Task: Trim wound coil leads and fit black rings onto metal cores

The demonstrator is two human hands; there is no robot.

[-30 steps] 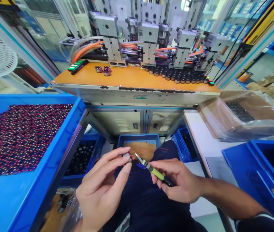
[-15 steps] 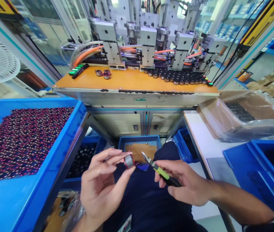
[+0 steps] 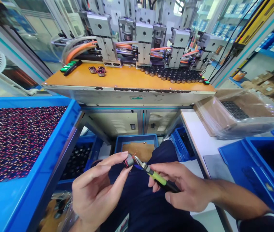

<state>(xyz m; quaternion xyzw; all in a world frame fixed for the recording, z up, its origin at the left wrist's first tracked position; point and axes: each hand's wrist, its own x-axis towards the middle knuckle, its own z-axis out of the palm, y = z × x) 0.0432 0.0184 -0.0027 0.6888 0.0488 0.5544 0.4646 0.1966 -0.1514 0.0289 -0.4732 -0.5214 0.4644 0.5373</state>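
Note:
My left hand [image 3: 95, 190] pinches a small grey coil part [image 3: 128, 160] with red wire between thumb and forefinger, low in the middle of the view over my lap. My right hand [image 3: 182, 187] grips small cutters with a green and black handle [image 3: 159, 179]. The cutter tips touch the right side of the coil where a thin red wire end sticks up. Both hands are closed on what they hold.
A big blue bin [image 3: 30, 180] full of red-wired coils stands at left. Ahead is an orange machine bench [image 3: 127, 79] with rows of dark coils and grey actuators. A plastic-bagged carton [image 3: 238, 112] and blue bins [image 3: 259, 167] lie at right; a small blue tray [image 3: 137, 139] sits below.
The cutters drew back from the coil half a second ago, and now their tips are against it again. My left hand turned the coil slightly.

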